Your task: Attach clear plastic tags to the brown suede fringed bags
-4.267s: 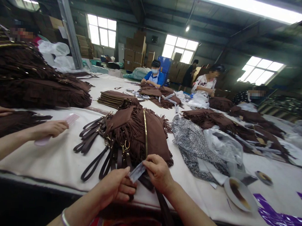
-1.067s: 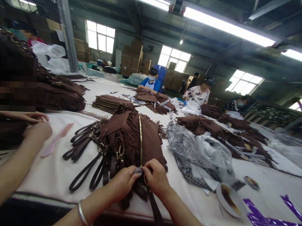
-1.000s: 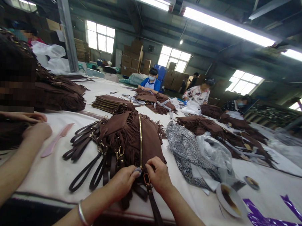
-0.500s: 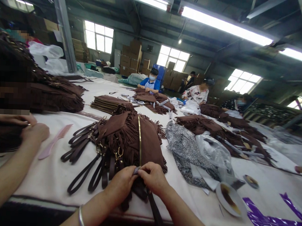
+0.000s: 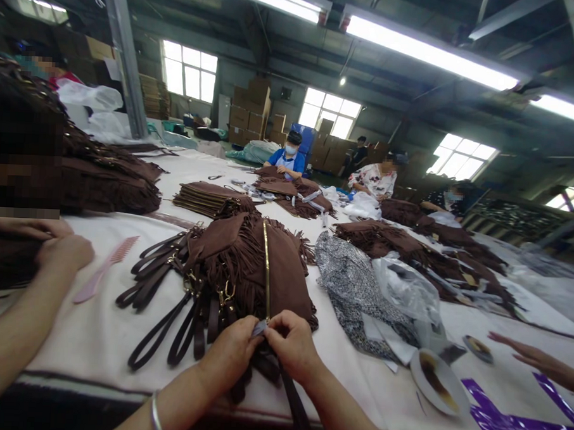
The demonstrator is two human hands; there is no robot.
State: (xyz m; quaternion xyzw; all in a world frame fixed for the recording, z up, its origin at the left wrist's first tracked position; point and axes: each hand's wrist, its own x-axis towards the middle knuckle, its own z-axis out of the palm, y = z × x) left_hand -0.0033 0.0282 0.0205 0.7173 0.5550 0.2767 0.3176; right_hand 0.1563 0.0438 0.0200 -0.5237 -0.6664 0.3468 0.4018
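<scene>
A brown fringed bag (image 5: 289, 275) lies on the pile in front of me, its gold zipper (image 5: 267, 258) running towards my hands. At the zipper's near end, my left hand (image 5: 231, 347) is closed on a small grey strip (image 5: 259, 328). My right hand (image 5: 295, 343) pinches at the same spot, thumb and forefinger together beside the strip; what lies between those fingertips is too small to make out. A dark strap (image 5: 292, 393) hangs below my right hand over the table edge. Several looped wrist straps (image 5: 156, 326) spread out to the left.
At left, a co-worker's hands (image 5: 67, 250) work beside a pink comb (image 5: 106, 270). To the right are a grey knitted cloth (image 5: 345, 287), a bowl of brown liquid (image 5: 434, 380), purple plastic (image 5: 511, 421) and another person's hand (image 5: 542, 359). More brown bags (image 5: 211, 199) lie beyond.
Another person's hand has reached further in over the table from the right edge. My hands stay at the zipper's end with only slight finger movement.
</scene>
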